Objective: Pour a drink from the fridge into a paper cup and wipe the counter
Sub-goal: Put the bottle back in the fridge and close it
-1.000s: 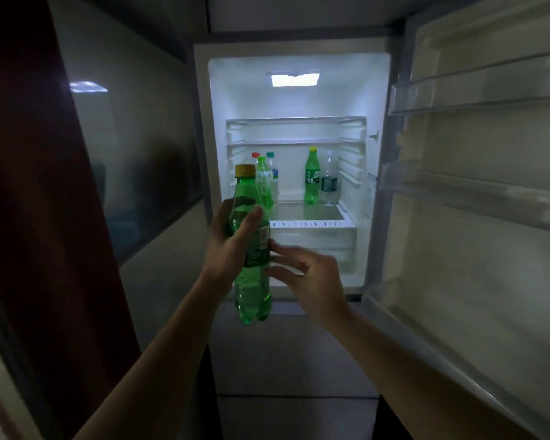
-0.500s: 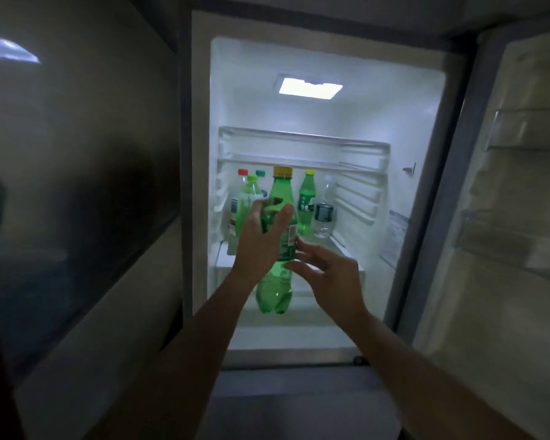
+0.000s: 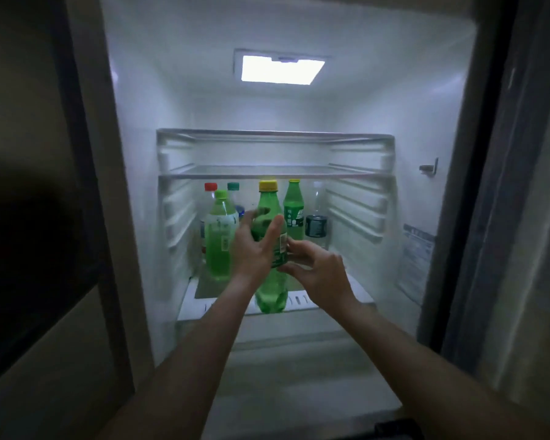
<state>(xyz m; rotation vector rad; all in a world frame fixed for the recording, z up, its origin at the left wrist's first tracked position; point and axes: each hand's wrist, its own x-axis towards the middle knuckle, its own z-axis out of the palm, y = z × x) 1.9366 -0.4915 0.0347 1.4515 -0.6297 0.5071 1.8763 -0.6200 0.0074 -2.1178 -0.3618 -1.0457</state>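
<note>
The left hand [image 3: 251, 249] had its grip closed round the upper body of the green bottle [image 3: 271, 290], thumb across the front and fingers wrapped behind, just under the shoulder. That high hold probably kept the yellow-capped bottle upright and balanced. The right hand [image 3: 321, 271] came in from the other side. Its grip was only partly closed, with fingertips and thumb set against the bottle's label edge, apparently to steady it rather than to bear its weight.

The bottle hung between the two grips, clear of the lower shelf [image 3: 191, 301] and in front of its white front edge, inside the open fridge [image 3: 426, 122]. Its base sat below both hands and its cap stood above them.

Behind it on that shelf stood the other drinks, grouped towards the back. A pale green bottle [image 3: 218, 246] was at the left, with a red-capped bottle [image 3: 211, 187] and a teal-capped bottle [image 3: 233, 186] behind it. A second green bottle [image 3: 293, 211] and a clear bottle [image 3: 316, 223] were at the right. No paper cup or tabletop was in view, so pouring judged as not yet begun.
</note>
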